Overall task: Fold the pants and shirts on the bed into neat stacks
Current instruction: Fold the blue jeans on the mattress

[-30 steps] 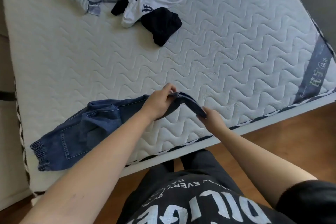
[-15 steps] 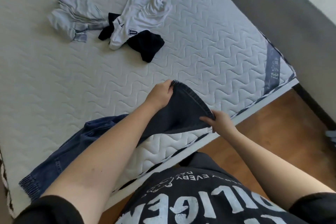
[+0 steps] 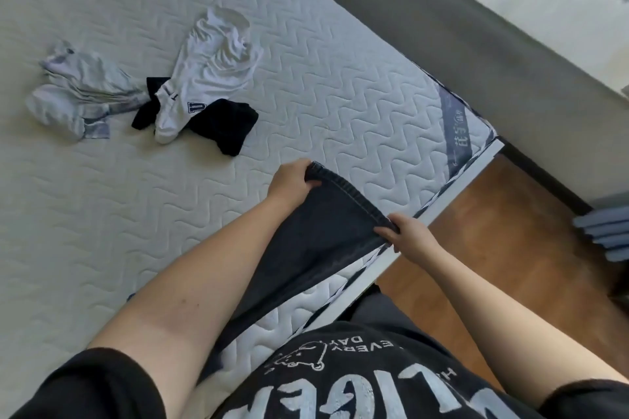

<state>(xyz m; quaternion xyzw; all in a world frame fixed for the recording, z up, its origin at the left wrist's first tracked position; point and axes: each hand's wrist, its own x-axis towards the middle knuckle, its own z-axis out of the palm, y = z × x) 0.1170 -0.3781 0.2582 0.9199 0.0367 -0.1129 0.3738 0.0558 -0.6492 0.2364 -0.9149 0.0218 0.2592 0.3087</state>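
Dark blue jeans (image 3: 320, 238) stretch along the near edge of the white quilted mattress (image 3: 340, 85). My left hand (image 3: 289, 182) grips one end of the waistband. My right hand (image 3: 406, 235) grips the other end, near the mattress edge. The waistband is pulled taut between them; my left forearm hides the legs. Farther back on the bed lies a crumpled white shirt (image 3: 211, 65), a black garment (image 3: 224, 124) partly under it, and light grey pants (image 3: 78, 92) to the left.
The wooden floor (image 3: 503, 248) lies to the right of the bed. A grey wall base (image 3: 476, 54) runs beyond the bed's right side. A blue-grey stacked object (image 3: 606, 231) sits at the right edge of the floor.
Both hands have spread apart along the jeans' waistband and lifted it. The camera has turned right, so the jeans' legs dropped out of sight behind my left arm.
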